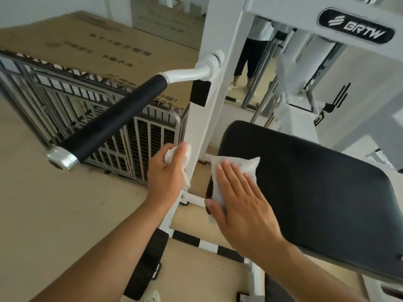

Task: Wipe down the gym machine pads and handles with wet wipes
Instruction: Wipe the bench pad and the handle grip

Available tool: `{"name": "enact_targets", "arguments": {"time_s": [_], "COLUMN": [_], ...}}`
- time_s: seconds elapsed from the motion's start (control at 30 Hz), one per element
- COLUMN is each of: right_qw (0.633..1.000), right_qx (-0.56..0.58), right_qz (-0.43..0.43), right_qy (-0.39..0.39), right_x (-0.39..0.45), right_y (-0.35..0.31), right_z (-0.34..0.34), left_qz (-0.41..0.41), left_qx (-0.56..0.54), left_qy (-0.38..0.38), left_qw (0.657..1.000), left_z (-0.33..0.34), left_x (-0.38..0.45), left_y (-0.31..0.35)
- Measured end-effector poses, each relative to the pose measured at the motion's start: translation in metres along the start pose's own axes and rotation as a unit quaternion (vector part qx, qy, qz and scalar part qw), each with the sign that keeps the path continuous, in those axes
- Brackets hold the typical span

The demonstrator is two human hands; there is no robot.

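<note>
A beige floor [54, 214] runs under a white gym machine [281, 12] that bears a black "BRTW" badge [356, 27]. Behind the frame a mirror [257, 68] shows a person's legs in dark trousers. To the left a large cardboard box [109, 44] leans by the wall, and a folded metal rack [72, 110] stands in front of it, just beside the machine's upright post [205, 118].

The black pad [316, 184] slopes across the right side. The right hand [242, 203] lies flat, fingers straight and together, pressing a spread white wipe [237, 168] onto the pad's near left corner; the wipe hangs partly over that edge. The left hand [166, 173] curls round a second, crumpled wipe [184, 158] held against the post, low down.

A black handle [109, 123] with a chrome end cap [62, 158] juts from the post toward the camera, above and left of the left hand. A black-and-white striped bar [207, 243] crosses the base below both forearms.
</note>
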State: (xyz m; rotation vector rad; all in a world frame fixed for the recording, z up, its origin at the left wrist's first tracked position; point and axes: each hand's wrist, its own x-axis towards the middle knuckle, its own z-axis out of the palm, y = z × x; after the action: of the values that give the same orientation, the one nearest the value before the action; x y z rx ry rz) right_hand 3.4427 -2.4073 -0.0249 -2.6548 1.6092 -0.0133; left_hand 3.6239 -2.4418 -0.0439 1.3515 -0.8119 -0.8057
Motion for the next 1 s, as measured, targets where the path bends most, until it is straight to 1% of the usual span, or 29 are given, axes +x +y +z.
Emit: {"name": "enact_targets", "arguments": {"time_s": [0.1,0.17,0.23,0.33,0.43,0.5,0.57,0.67,0.73,0.87,0.93,1.0], "right_qw": [0.999,0.994,0.986,0.974,0.971,0.975,0.978,0.983,0.983,0.974,0.968,0.971], "right_qx": [0.013,0.046,0.069,0.084,0.074,0.062,0.041,-0.024,-0.065,-0.161,-0.181,-0.185], "right_qz": [0.044,0.095,0.152,0.208,0.225,0.213,0.199,0.172,0.148,0.07,0.027,-0.016], "right_qy": [-0.021,-0.012,-0.021,-0.026,-0.017,-0.028,-0.049,-0.062,-0.083,-0.145,-0.171,-0.149], "right_x": [0.035,0.082,0.131,0.172,0.174,0.166,0.159,0.148,0.138,0.105,0.082,0.057], "right_y": [0.024,0.051,0.07,0.068,0.046,0.033,0.019,0.002,-0.007,-0.029,-0.041,-0.047], "right_z": [-0.01,-0.02,-0.03,-0.036,-0.037,-0.035,-0.031,-0.024,-0.021,-0.024,-0.025,-0.023], "left_qz": [-0.008,-0.007,-0.001,0.006,0.011,0.002,-0.013,-0.022,-0.011,0.014,0.017,0.015], "left_qx": [-0.002,0.002,-0.007,-0.015,-0.025,-0.036,-0.041,-0.054,-0.058,-0.036,-0.043,-0.051], "left_qy": [-0.024,-0.023,-0.025,-0.02,-0.016,-0.003,0.033,0.089,0.105,0.117,0.132,0.138], "left_qw": [1.0,1.0,1.0,1.0,0.999,0.999,0.999,0.994,0.993,0.992,0.99,0.989], "left_z": [-0.001,-0.002,-0.002,-0.004,-0.002,0.001,0.006,0.01,0.01,0.012,0.014,0.019], "left_x": [0.001,0.002,0.002,0.001,-0.001,-0.003,-0.007,-0.013,-0.017,-0.022,-0.024,-0.031], "left_y": [0.0,0.002,0.004,0.005,0.003,0.0,-0.003,-0.003,0.001,0.015,0.018,0.019]}}
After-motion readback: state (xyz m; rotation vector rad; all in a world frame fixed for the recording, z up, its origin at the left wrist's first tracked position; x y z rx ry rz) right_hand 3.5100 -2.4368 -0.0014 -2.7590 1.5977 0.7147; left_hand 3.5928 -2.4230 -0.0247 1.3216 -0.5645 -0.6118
